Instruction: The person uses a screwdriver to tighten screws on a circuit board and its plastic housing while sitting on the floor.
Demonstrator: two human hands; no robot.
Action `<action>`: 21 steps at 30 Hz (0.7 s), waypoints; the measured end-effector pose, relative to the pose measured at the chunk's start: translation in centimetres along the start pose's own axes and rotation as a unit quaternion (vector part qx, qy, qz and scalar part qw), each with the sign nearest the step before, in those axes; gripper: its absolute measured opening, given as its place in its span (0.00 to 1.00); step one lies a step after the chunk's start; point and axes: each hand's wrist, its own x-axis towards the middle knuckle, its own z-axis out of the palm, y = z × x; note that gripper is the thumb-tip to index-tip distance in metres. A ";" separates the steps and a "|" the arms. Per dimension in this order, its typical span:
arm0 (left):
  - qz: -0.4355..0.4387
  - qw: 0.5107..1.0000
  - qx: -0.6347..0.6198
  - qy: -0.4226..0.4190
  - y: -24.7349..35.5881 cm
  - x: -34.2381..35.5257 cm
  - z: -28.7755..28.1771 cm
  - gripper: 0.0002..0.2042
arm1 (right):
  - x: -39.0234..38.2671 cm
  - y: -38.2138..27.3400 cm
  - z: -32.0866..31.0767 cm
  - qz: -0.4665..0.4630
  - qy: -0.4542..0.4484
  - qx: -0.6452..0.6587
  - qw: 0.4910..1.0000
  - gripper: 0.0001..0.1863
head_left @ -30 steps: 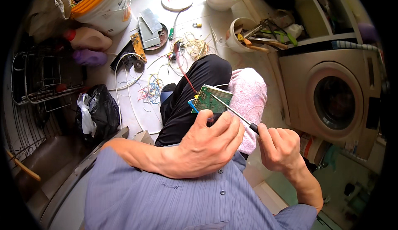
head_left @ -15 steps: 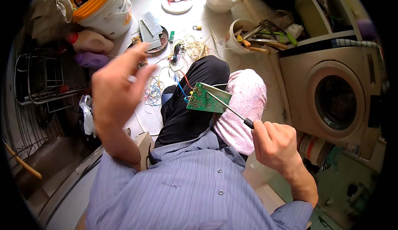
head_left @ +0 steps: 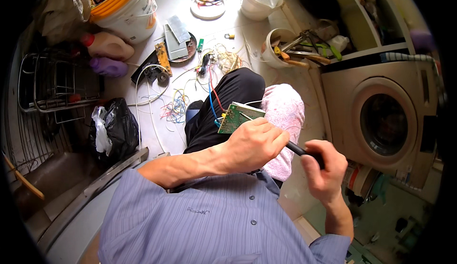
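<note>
A green circuit board rests tilted on my lap, with red, blue and white wires at its edges. Over its lower right part lies my left hand, fingers curled round the metal shaft of a screwdriver. The shaft's tip shows beyond the knuckles, against the board's face; whether it touches a joint I cannot tell. My right hand grips the black handle from the right, thumb toward its end. A pink towel covers my right knee, beside the board.
Loose wires and metal parts lie on the floor ahead. To the left stand a black bag, detergent bottles and a white bucket. On the right are a tool bucket and a washing machine.
My left hand came down from the upper left, where it was raised with nothing in it, and closed on the screwdriver's shaft. My right hand shifted its hold toward the handle's end.
</note>
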 end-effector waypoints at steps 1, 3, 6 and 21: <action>0.002 1.000 -0.007 0.018 0.1 0.0 0.3 0.13 | -0.6 0.1 -1.1 0.043 -0.006 0.002 0.999 0.15; -0.005 0.999 -0.011 0.036 0.2 0.0 0.5 0.13 | -2.0 0.6 -2.0 0.178 -0.034 0.068 0.981 0.12; -0.003 0.998 -0.012 0.056 0.0 -0.3 1.1 0.13 | -2.4 0.4 -1.0 0.211 -0.030 0.080 0.974 0.08; -0.025 0.992 -0.009 0.120 -0.7 -1.4 2.0 0.12 | -2.6 2.0 3.1 0.022 0.087 0.052 0.995 0.18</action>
